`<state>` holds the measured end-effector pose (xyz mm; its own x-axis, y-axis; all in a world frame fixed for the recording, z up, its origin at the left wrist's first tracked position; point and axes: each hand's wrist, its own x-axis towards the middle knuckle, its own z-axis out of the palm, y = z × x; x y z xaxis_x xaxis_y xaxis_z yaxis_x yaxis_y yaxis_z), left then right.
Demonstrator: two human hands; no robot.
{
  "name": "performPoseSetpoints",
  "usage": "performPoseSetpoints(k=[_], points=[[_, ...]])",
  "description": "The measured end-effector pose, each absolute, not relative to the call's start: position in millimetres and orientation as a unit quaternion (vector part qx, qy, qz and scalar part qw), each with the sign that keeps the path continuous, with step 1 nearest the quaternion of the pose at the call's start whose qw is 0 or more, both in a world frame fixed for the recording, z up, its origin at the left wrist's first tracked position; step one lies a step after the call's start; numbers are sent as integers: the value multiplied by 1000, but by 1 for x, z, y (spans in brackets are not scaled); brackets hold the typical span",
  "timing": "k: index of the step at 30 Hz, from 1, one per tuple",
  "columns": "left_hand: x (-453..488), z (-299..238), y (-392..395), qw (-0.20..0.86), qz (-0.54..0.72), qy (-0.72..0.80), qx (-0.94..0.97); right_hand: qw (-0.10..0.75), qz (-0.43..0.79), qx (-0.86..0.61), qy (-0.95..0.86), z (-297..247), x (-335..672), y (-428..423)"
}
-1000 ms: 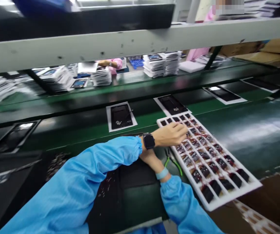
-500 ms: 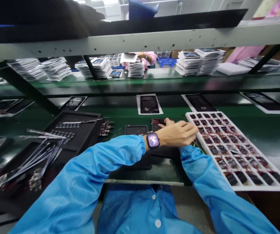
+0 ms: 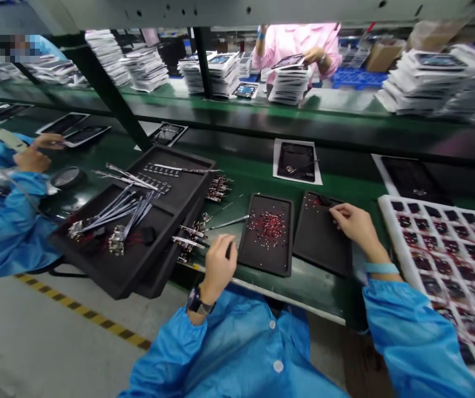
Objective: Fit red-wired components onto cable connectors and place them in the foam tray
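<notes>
My left hand is closed on a small black part, above the bench edge left of a dark tray strewn with tiny red and silvery pieces. My right hand has its fingers pinched at the upper right of a second dark tray. Beside those fingertips lies a small black piece with some red near it; whether they grip anything is hidden. A thin pale strip reaches from the left to the tray of red pieces.
Stacked black trays hold ribbon strips on the left. A white foam tray of black parts with red wires stands right. Behind lies a dark panel on a white sheet. A co-worker's hands are at far left; another person stands behind paper stacks.
My left hand has drawn back leftward from beside the foam tray and now holds a black part. My right hand has come into sight. The tray of red pieces is uncovered; the view has shifted.
</notes>
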<state>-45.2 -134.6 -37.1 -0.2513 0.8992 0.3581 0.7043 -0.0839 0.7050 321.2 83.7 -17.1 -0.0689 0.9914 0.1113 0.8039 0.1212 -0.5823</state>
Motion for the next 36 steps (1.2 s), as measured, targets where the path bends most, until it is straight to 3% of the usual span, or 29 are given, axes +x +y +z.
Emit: performPoseSetpoints(k=[6,12,17,27,36], points=[[-74,-62,-158,46,276,757,590,231,286,-603,-708,-17,318,61],[-81,-67,-141,19,244,790,562,214,387,-541,-715,-10,320,48],[-78,-62,-138,5,266,778,568,232,485,-507,-674,5,316,40],[-77,-66,-137,-10,270,781,564,269,503,-485,-663,1,273,38],[-72,-73,-147,7,441,737,512,324,493,-450,-671,-1,246,35]])
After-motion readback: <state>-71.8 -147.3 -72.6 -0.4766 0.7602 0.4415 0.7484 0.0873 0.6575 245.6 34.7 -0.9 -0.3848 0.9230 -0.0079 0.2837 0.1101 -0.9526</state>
